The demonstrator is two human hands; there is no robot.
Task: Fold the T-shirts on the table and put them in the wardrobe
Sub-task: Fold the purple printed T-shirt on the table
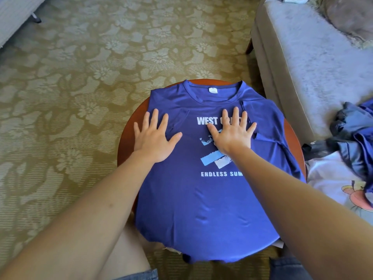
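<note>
- Left hand (154,138): fingers straight and spread, palm flat on the left chest area of the blue T-shirt (191,199), with the little finger at the shirt's left edge.
- Right hand (232,134): fingers straight and spread, palm flat on the white chest print, covering part of the lettering.
- Blue T-shirt: lies front up on the round wooden table (126,150), collar at the far side. The left side shows a diagonal crease beside the left hand. The right sleeve (268,122) lies spread toward the table's right rim. The hem hangs over the near edge.
- Table: bears only this shirt on its visible top. A reddish-brown rim shows at left, far and right.
- Sofa (302,67): stands just right of the table. Its seat holds a loose pile of clothes, with a white T-shirt (331,174) bearing a cartoon print nearest and crumpled dark blue garments (355,134) lying partly over it.
- Carpet (80,77): beige with a floral pattern, covering the floor left of and beyond the table.
</note>
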